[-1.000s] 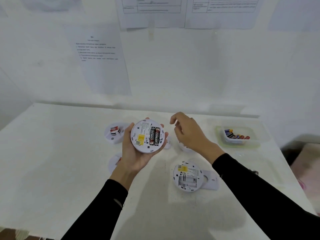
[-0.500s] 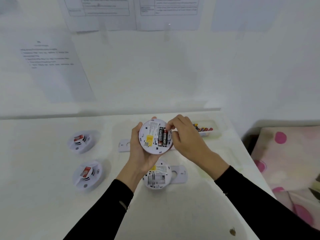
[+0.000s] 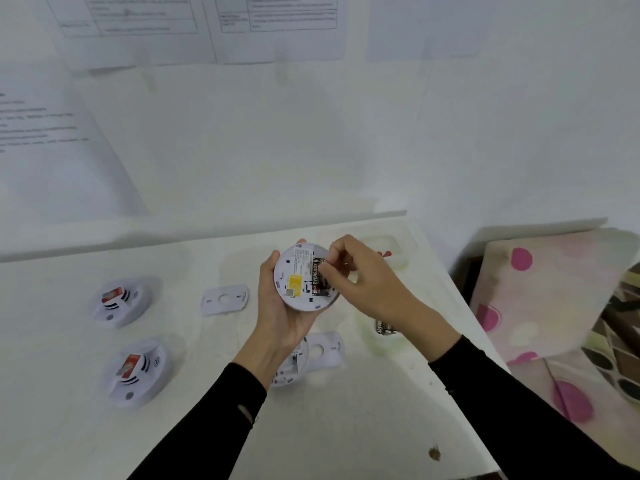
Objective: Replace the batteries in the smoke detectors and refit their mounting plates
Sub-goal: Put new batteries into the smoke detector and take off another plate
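My left hand [image 3: 277, 317] grips a white round smoke detector [image 3: 299, 278] with its back facing me, above the table. A black battery [image 3: 318, 277] sits in its compartment beside a yellow label. My right hand [image 3: 363, 282] pinches at the batteries with curled fingertips. Another open detector [image 3: 289, 367] lies on the table under my left wrist, next to a mounting plate [image 3: 323, 351]. A second mounting plate [image 3: 225, 299] lies further left. Two detectors lie face up at the left, one far [image 3: 119, 301] and one near [image 3: 136, 370].
Loose black batteries [image 3: 385, 329] lie on the white table [image 3: 346, 427] under my right forearm. A clear tray [image 3: 391, 251] with batteries stands behind my right hand. The table's right edge borders a spotted cushion [image 3: 554, 299]. Papers hang on the wall.
The view has swung right. My right hand came from open air onto the detector and now pinches at the batteries. My left hand keeps holding the detector.
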The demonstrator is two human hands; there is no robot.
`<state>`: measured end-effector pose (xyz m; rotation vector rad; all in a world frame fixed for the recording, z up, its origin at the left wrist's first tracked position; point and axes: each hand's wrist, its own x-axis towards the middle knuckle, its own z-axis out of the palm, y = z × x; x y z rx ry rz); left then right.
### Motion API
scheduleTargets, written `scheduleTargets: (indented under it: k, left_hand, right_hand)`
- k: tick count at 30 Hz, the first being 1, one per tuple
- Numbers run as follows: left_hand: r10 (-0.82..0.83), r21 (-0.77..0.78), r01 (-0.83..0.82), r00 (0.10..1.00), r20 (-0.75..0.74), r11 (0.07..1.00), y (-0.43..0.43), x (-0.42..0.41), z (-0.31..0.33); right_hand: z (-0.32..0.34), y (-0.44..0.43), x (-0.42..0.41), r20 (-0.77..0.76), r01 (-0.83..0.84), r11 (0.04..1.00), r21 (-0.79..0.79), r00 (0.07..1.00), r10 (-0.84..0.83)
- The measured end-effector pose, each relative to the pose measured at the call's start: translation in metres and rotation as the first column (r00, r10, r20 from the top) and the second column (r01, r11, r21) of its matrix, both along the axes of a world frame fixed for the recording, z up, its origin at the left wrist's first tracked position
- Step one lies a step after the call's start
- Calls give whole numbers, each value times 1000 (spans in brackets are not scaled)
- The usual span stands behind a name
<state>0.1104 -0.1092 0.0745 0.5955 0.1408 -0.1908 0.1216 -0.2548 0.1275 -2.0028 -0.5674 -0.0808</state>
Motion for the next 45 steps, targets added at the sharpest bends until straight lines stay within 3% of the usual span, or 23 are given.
scheduleTargets:
  k: [3, 5, 9, 13, 21, 24, 26, 28, 31, 33, 39, 45]
  left_hand:
    - [-36, -22, 36, 999, 3, 999, -7, 5, -4]
    - [-57, -34, 57, 998, 3, 998, -11, 6, -8]
    - [-87, -90, 87, 996, 1, 992, -20, 8, -13]
    - [-121, -104, 119, 993, -16, 988, -29, 9, -13]
    - [-137, -130, 134, 990, -16, 982, -33, 12, -14]
    - [-127, -136, 123, 992, -23, 983, -33, 13, -15]
    - [-117, -125, 113, 993, -22, 986, -33, 13, -14]
    - [-100, -84, 98, 995, -19, 992, -33, 14, -14]
    - [-96, -17, 95, 995, -17, 995, -32, 15, -12]
    - [-96, 0, 96, 995, -23, 995, -32, 15, -11]
    - [-102, 33, 103, 994, -36, 994, -33, 13, -11]
    - [-81, 35, 81, 997, -1, 996, -39, 13, -10]
  right_hand:
    - [1, -18, 6, -158, 132, 963, 234, 983, -96]
    - [0, -39, 16, -260, 279, 929, 242, 941, -215]
    - [-32, -89, 33, -262, 425, 881, -207, 844, -469]
    - [-59, -107, 39, -194, 306, 778, -548, 859, -475]
    - [-82, -106, 47, -228, 131, 584, -801, 835, -500]
    - [-79, -102, 43, -79, 290, 670, -683, 883, -463]
    - [-61, -85, 30, 24, 398, 856, -330, 910, -414]
    - [-39, -63, 17, 116, 256, 966, -42, 961, -250]
    - [-26, -43, 1, 146, 4, 990, -140, 989, 17]
    - [-27, -38, -1, 110, -71, 974, -215, 989, 97]
    - [-26, -34, 7, 172, -18, 926, -376, 981, 89]
    - [-34, -28, 15, 381, 83, 893, -442, 919, 103]
